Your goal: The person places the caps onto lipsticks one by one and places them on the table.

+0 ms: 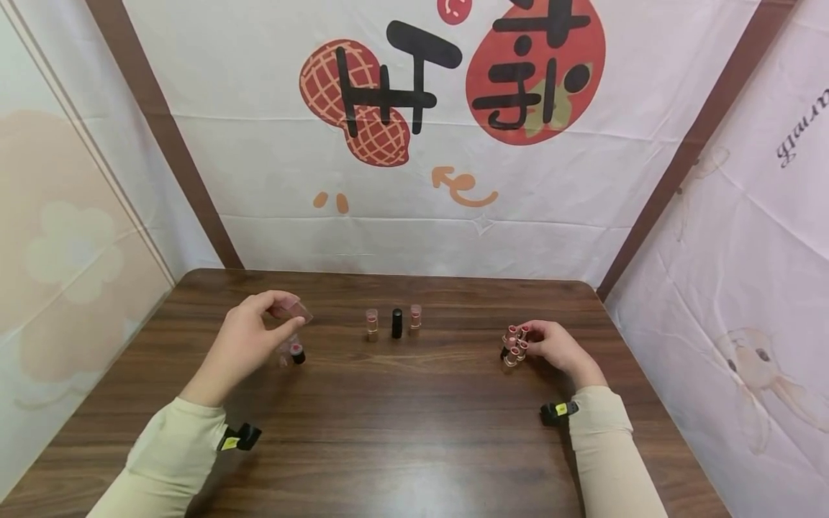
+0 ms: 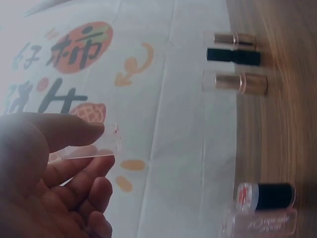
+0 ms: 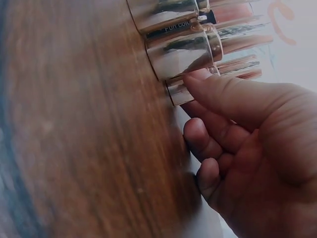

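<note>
Between thumb and fingertips, my left hand point(image 1: 249, 338) pinches a small clear, pinkish plastic piece point(image 2: 94, 148), raised above the table's left side. Below it stand a short black tube with a red end point(image 2: 270, 197) and a clear piece with printed lettering point(image 2: 262, 223), partly hidden by the hand in the head view. At the right, my right hand point(image 1: 560, 350) holds a gold lipstick point(image 3: 181, 92) low on its side, thumb in front and fingers behind. That lipstick stands upright against a tight cluster of lipsticks point(image 1: 512, 357), mostly gold with red tops, one with a black part.
Three upright lipsticks stand mid-table: a gold one with a clear cap point(image 1: 372, 325), a black one point(image 1: 397, 324) and another gold one point(image 1: 416, 318). The brown wood table point(image 1: 414, 424) meets a printed white cloth point(image 1: 272, 173) behind, with cloth walls at both sides.
</note>
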`<state>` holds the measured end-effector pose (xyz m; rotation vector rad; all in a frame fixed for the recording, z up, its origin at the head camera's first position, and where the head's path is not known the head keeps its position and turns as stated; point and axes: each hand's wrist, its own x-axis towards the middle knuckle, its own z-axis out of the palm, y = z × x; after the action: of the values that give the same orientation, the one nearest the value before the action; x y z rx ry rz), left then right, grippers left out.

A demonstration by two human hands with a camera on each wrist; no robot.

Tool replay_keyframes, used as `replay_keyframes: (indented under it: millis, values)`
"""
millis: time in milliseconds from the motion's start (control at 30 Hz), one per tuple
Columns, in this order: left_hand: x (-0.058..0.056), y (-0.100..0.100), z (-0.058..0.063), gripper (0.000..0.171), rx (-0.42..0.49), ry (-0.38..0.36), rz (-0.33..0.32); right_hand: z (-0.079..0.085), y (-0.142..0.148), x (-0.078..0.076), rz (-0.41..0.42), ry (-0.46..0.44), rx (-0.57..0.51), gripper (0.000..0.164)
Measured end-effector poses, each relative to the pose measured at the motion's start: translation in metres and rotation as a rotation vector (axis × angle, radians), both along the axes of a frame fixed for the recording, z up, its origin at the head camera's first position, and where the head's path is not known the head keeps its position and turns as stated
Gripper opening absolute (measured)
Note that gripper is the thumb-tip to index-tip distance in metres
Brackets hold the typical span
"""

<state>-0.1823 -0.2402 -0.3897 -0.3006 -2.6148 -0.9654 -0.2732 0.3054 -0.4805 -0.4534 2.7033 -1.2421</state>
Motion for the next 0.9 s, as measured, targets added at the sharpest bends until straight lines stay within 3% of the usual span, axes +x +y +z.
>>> replay_keyframes:
  millis: [100, 200, 433, 700, 900]
  values:
    - [0.001, 0.003, -0.004, 0.029, 0.037, -0.035, -0.026, -0.013, 0.008, -0.009, -0.047, 0.002, 0.022, 0.02]
    - [0.002, 0.006, -0.007, 0.031, 0.079, -0.074, -0.055, -0.013, 0.012, -0.009, -0.101, 0.019, 0.015, 0.017]
    - [0.004, 0.011, -0.007, 0.029, 0.141, -0.104, -0.091, 0.007, 0.015, -0.006, -0.283, 0.121, -0.01, 0.027]
    - [0.003, 0.013, -0.003, 0.024, 0.084, -0.069, -0.083, 0.037, 0.002, 0.002, -0.289, 0.143, -0.064, 0.033]
    - [0.003, 0.018, -0.003, 0.026, 0.07, 0.001, -0.09, 0.063, -0.031, 0.012, -0.276, 0.246, -0.095, 0.027]
